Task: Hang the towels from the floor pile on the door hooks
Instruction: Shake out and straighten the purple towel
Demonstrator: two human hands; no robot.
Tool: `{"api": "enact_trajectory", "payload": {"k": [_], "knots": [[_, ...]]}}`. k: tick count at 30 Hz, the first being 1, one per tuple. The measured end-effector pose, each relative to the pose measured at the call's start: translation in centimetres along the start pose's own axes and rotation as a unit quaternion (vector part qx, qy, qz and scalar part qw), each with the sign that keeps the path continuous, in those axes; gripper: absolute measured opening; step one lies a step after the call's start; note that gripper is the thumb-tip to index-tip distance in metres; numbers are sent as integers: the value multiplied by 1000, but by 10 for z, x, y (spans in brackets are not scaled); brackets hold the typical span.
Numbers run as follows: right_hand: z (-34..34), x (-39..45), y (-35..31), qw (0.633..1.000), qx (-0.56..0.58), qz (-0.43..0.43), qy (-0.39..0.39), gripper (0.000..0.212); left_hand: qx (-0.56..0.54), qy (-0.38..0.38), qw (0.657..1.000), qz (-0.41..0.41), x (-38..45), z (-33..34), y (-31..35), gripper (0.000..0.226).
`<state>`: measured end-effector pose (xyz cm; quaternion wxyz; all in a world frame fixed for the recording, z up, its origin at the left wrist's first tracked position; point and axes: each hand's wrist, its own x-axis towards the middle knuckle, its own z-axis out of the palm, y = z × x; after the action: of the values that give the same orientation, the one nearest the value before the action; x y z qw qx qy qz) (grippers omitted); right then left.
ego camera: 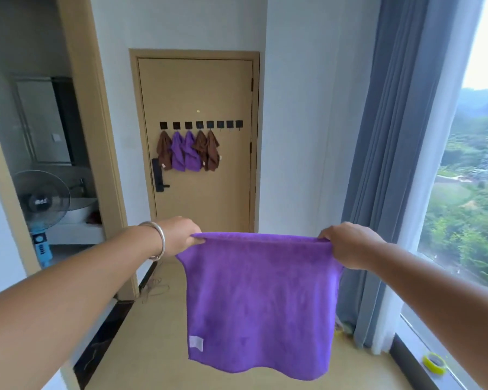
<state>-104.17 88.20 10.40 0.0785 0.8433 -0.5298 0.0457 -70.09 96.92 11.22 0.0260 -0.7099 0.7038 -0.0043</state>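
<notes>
A purple towel (261, 302) hangs spread out in front of me, held by its two top corners. My left hand (181, 235) pinches the left corner and my right hand (347, 244) grips the right corner. Farther off stands a tan door (203, 88) with a row of black hooks (200, 125). Several brown and purple towels (188, 150) hang from the left hooks. The three hooks at the right end (230, 124) are bare. The floor pile is not in view.
An open doorway on the left shows a standing fan (41, 204) and a sink. Blue-grey curtains (386, 164) and a large window (473, 175) run along the right. A yellow tape roll (434, 363) lies on the window sill. A cord (152, 288) lies on the floor.
</notes>
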Motion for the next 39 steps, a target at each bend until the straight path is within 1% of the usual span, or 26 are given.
{"api": "enact_trajectory", "payload": {"k": [6,10,15,21,27,34,39], "knots": [[-73,-9,5,998,0,-5,60,59,31,53,998,11,-22,-71,13,36],[-106,-16,10,995,8,-20,99,60,54,83,995,3,-36,-104,18,40],[-134,-18,19,989,1,-38,143,62,52,112,992,-6,-46,-133,27,40],[-131,-13,25,986,7,-58,154,59,61,110,992,-22,-50,-133,32,42],[-111,9,20,988,7,-64,144,56,64,89,993,-36,-30,-116,15,43],[-101,79,1,986,-12,-72,149,56,43,94,994,-35,22,-107,-36,43],[-100,150,-27,986,-23,-67,148,53,41,114,992,-30,73,-109,-94,40]]}}
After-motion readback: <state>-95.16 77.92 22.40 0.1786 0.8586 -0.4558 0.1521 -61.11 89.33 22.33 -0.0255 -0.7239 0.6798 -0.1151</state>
